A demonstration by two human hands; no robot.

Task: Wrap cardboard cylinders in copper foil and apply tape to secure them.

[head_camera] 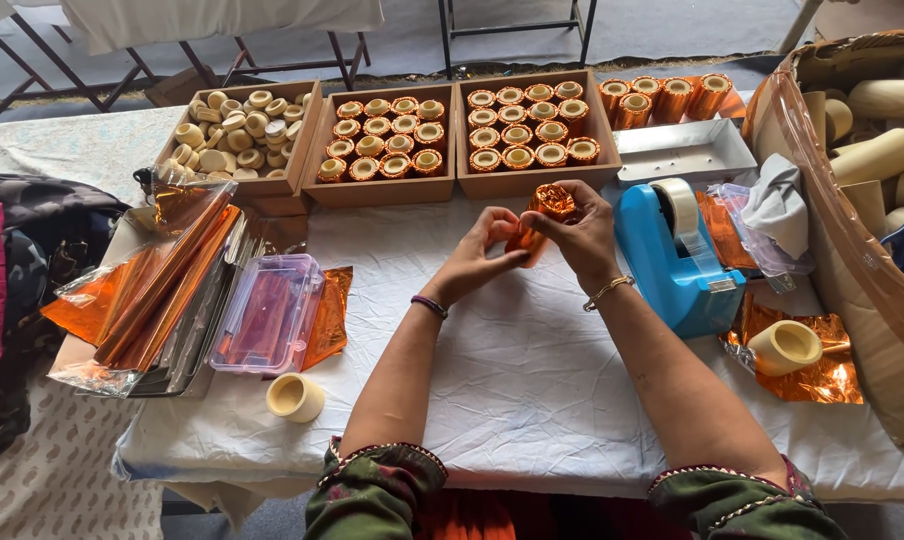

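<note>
Far left: dark bag (32,230) at the table edge, next to a clear sleeve of orange foil sheets (147,290) lying on the white tablecloth (532,380). Beside it a clear plastic box (269,312) sits on a loose foil sheet; a bare cream roll (295,397) stands just in front of it.

Back row: cardboard tray of bare cream rolls (237,135), then a tray of foil-wrapped rolls (382,140), then a second wrapped tray (527,128). More wrapped rolls (662,95) stand behind a shallow metal tray (684,150).

Centre: left hand (472,255) pinches the lower left side of the foil-wrapped roll (544,215) with its fingertips. Right hand (582,235) grips the same roll from the right, fingers curled over its top. The roll is held above the cloth, just in front of the second wrapped tray, foil crumpled around it.

Right: blue tape dispenser (677,260) just beside the right wrist. Behind it is a plastic bag holding a grey cloth (772,215). Another bare roll (784,347) lies on a foil sheet (807,375). Far right: big cardboard box (852,250) holding long cream tubes.
</note>
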